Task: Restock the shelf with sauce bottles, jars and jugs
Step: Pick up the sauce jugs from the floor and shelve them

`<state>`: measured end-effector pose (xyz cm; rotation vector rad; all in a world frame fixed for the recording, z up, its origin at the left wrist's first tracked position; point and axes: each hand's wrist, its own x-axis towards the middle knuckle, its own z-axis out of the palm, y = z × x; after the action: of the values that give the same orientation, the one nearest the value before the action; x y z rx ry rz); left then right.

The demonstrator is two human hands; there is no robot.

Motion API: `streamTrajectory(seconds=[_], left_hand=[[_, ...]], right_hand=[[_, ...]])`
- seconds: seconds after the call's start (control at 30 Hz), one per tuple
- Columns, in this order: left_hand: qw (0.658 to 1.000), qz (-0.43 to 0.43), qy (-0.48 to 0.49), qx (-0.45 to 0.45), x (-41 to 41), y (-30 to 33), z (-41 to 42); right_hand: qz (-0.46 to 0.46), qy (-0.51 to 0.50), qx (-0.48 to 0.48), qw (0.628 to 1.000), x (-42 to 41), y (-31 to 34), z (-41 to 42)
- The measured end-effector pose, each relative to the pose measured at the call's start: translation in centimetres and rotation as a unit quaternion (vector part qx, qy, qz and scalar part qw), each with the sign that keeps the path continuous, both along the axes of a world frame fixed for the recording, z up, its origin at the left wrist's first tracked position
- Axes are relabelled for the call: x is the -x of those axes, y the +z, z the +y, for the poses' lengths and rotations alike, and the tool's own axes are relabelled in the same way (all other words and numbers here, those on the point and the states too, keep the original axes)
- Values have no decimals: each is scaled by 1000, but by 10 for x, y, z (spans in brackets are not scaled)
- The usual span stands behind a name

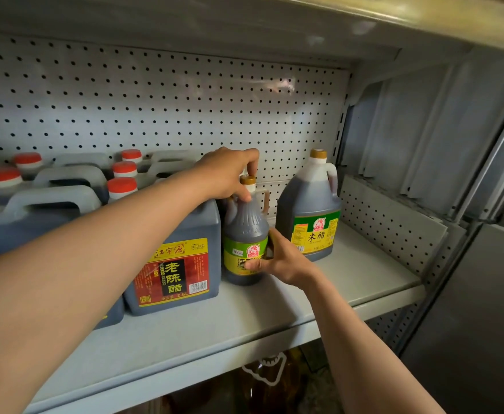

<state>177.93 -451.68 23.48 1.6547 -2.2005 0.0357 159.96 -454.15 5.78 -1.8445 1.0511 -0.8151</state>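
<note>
A dark sauce bottle with a gold cap and green-yellow label stands upright on the grey shelf. My left hand grips its neck and cap from above. My right hand holds its lower body, thumb across the label. Left of it stands a square 2.5 L dark vinegar jug with a red and yellow label, touching or nearly touching the bottle. To the right, apart from it, stands a larger dark jug with a gold cap and the same green-yellow label.
Several more dark jugs with red-and-white caps fill the shelf's left side back to the pegboard wall. A perforated end panel closes the shelf on the right. Bottles show dimly on the level below.
</note>
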Motion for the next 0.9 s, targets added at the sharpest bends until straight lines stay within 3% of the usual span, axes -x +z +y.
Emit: streamTrajectory(seconds=[0.33, 0.47, 0.6, 0.7, 0.9], left_hand=[[998, 58, -13, -25, -2, 0, -1], [967, 240, -46, -75, -12, 11, -5], [931, 340, 46, -123, -28, 17, -15], [930, 344, 54, -122, -28, 15, -19], [930, 338, 20, -142, -30, 18, -27]], right_hand=[[-35, 12, -7, 999, -1, 2, 8], [-140, 12, -35, 990, -1, 16, 13], [-170, 33, -56, 983, -15, 51, 10], [-207, 11, -45, 977, -25, 82, 4], [-157, 6, -22, 987, -36, 130, -28]])
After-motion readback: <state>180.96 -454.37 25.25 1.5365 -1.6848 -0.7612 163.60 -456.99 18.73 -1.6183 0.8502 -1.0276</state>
